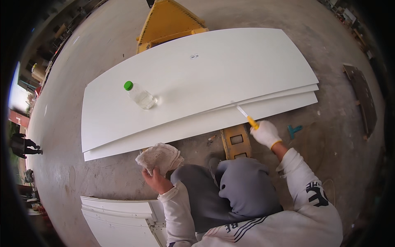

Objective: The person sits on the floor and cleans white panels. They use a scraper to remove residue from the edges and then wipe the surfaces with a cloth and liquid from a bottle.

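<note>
- Loosely curled, my gloved right fingers [258, 130] grip a yellow-handled scraper [249, 120], its blade sticking out past them.
- My bare left fingers [155, 173] hold a bunched pale cloth [160, 157].
- A green-capped bottle [141, 97] with clear liquid rests on the white panels [214, 78].
- Slantwise, the scraper points forward-left toward the panels' near edge.

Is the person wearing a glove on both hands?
No, the right hand, holding the yellow-handled tool, wears a white glove, but the left hand, holding the cloth, is bare.
</note>
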{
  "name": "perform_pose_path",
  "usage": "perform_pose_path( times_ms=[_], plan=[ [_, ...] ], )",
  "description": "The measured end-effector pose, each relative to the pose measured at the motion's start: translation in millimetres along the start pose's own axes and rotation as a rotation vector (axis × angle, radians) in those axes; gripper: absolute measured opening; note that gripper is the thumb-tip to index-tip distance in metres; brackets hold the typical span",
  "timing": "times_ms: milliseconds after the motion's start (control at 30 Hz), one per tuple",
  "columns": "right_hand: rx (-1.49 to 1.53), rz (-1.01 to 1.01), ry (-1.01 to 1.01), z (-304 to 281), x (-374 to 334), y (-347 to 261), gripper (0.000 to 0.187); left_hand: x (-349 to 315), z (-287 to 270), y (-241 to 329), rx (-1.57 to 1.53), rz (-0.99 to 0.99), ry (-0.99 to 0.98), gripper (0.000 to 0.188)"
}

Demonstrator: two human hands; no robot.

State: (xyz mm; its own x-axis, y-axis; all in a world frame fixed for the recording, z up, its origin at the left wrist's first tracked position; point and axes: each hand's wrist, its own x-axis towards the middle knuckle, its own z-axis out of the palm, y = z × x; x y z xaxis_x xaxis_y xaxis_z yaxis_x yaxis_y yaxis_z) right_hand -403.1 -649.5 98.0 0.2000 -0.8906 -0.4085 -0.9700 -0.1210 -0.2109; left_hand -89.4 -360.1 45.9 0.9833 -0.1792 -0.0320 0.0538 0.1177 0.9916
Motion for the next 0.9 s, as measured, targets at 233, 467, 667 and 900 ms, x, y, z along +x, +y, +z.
perform_pose_path(
  times_ms=[233,467,667,900],
  plan=[
    [0.99,0.521,0.477,-31.7,85.0,241.1,0.018,-5.5,-31.6,6.9,-0.084,-0.002,0.04,0.031],
    [0.301,0.26,0.447,67.8,11.3,243.8,0.029,26.7,-86.5,20.8,-0.119,-0.007,0.091,0.029],
    [0.253,-0.256,0.136,51.0,-21.9,83.6,0.021,73.2,-28.2,68.0,-0.092,0.118,-0.134,0.028],
    [0.735,0.457,0.307,33.7,23.2,194.7,0.053,57.1,65.3,94.6,-0.169,-0.019,-0.425,0.026]
  ],
)
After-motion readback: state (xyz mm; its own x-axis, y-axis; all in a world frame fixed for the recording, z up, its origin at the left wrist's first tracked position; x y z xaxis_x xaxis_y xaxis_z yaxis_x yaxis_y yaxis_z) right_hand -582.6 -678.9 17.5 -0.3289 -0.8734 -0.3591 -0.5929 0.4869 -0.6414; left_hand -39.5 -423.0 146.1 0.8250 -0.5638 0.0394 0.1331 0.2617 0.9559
